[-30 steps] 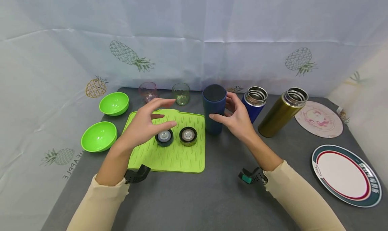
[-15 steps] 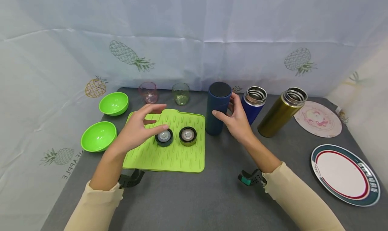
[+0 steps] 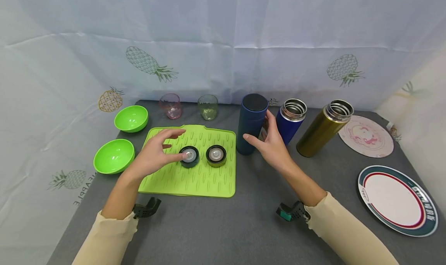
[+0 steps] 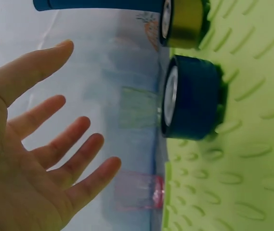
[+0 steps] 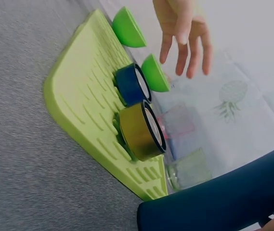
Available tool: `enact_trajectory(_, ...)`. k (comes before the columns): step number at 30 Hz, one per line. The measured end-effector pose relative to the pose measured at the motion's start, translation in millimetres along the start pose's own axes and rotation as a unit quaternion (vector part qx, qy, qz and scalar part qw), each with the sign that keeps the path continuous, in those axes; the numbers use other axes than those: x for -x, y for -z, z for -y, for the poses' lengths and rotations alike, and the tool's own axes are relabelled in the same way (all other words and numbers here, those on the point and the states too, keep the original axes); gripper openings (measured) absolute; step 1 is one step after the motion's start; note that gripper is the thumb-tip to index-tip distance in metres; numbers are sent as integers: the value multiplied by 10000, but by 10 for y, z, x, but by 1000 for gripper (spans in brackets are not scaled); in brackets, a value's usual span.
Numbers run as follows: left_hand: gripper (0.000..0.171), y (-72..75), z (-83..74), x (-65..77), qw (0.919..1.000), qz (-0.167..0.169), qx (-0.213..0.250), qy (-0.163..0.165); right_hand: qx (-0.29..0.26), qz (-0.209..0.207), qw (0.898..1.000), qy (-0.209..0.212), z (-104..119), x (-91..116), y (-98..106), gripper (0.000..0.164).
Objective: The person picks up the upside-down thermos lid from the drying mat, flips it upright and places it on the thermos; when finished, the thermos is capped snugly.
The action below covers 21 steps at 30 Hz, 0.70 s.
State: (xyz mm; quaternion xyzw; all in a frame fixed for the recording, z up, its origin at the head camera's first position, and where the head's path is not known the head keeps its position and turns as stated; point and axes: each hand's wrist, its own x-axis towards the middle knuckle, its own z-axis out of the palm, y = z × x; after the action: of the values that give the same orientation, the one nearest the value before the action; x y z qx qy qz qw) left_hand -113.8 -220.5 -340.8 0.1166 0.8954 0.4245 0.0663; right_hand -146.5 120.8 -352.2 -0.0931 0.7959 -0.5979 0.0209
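Note:
On the right, my right hand (image 3: 271, 141) holds a dark blue vacuum flask (image 3: 249, 129) by its right side, thumb across the front. The flask stands beside the green mat, topped with a flat black cap. My left hand (image 3: 153, 154) hovers over the mat's left part, fingers spread and holding nothing; the left wrist view shows its palm (image 4: 21, 178) bare. Close to that thumb lies a dark blue bottle lid (image 3: 189, 161), inner side up. A gold lid (image 3: 216, 160) lies the same way to its right. Both rest on the ribbed green mat (image 3: 195, 183).
An uncapped blue flask (image 3: 288, 129) and an uncapped gold flask (image 3: 315, 135) stand right of my right hand. Farther right are a pink round mat (image 3: 366, 137) and a white plate (image 3: 395, 201). Two green bowls (image 3: 114, 156) sit at left; a pink glass (image 3: 170, 106) and green glass (image 3: 208, 108) stand behind.
The dark blue flask's top has shifted right, while its base has stayed about in place. My right hand moved slightly right with it. My left hand drew back left and lower.

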Motion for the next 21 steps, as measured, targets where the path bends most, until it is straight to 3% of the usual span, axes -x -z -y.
enact_trajectory(12, 80, -90, 195, -74, 9977, 439, -384, 343, 440, 372, 9983, -105, -24, 340, 105, 103)
enact_trajectory(21, 85, -169, 225, -129, 9946, 683, -535, 566, 645, 384, 9972, 69, -97, 522, 181, 96)
